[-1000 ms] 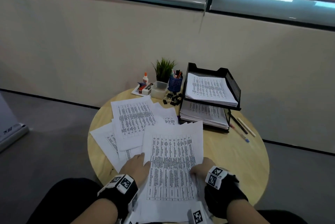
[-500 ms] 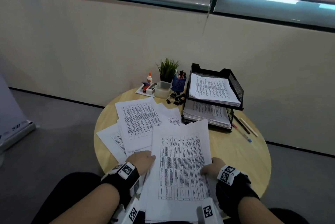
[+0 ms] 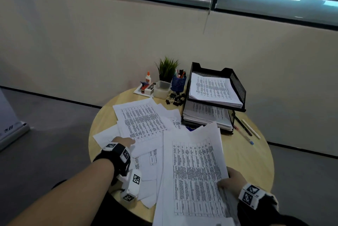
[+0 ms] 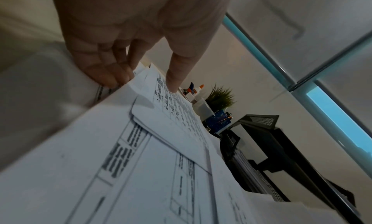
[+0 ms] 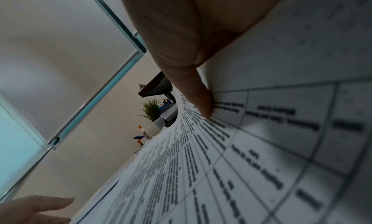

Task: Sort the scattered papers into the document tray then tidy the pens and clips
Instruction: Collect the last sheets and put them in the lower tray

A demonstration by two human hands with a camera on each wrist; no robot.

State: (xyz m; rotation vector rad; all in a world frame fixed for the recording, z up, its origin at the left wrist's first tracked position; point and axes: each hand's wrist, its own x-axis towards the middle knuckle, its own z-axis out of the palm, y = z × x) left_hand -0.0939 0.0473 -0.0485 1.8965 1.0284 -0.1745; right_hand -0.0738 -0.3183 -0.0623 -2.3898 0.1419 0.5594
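Nearest the person, the right hand holds a sheaf of printed papers by its right edge, thumb pressed on the top sheet and the other fingers hidden beneath; the sheaf curves upward and its far corner reaches toward the trays. To the left, the left hand reaches out over the scattered sheets on the round wooden desk. From the left wrist view its fingers are nearly straight, fingertips touching the edge of a sheet and the thumb resting on the print; whether it actually pinches the sheet, I cannot tell.

Beyond the loose sheets stands a black mesh document tray with two tiers, each already holding a stack of paper. Just right of it, three pens lie on the bare wood. Left of the tray sits a heap of black binder clips, then a blue pen cup with pens in it, a clear plastic box, a small green plant, and a glue bottle near the far edge.
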